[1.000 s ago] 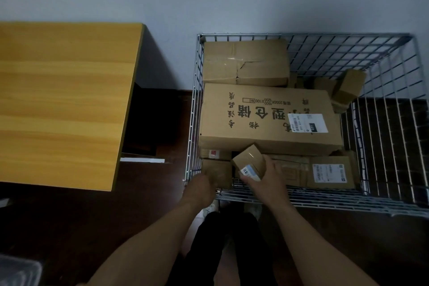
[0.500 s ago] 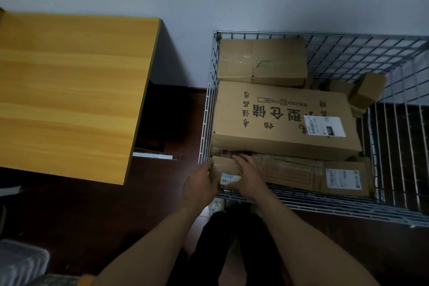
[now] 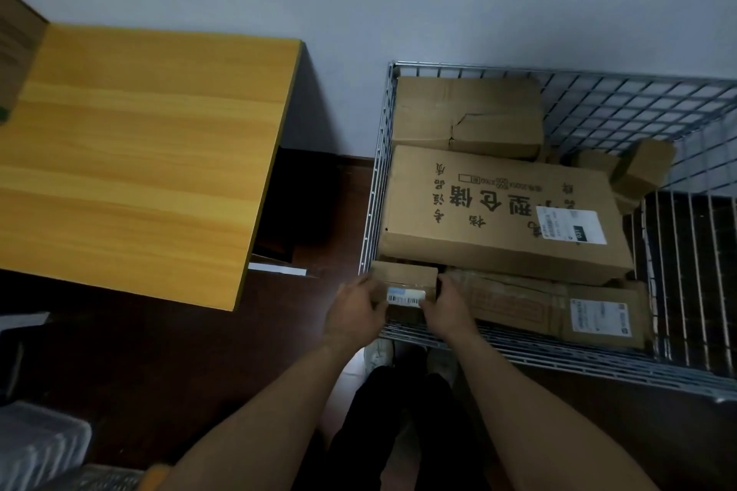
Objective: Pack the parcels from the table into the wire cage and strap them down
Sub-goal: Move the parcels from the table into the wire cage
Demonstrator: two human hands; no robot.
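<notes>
Dim, soft indoor light; wide-angle edge distortion; lower corners murky.

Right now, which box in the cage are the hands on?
The small barcode-labelled box, in the near-left corner of the wire cage: left hand and right hand grip its ends. Others sit untouched.

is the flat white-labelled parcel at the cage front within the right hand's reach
Likely yes once freed: the right hand now holds the small box, but the flat parcel lies right beside it, its near top uncovered.

Wooden table (image 3: 139, 155), perhaps one cardboard box (image 3: 18, 52) at its far-left edge.
</notes>
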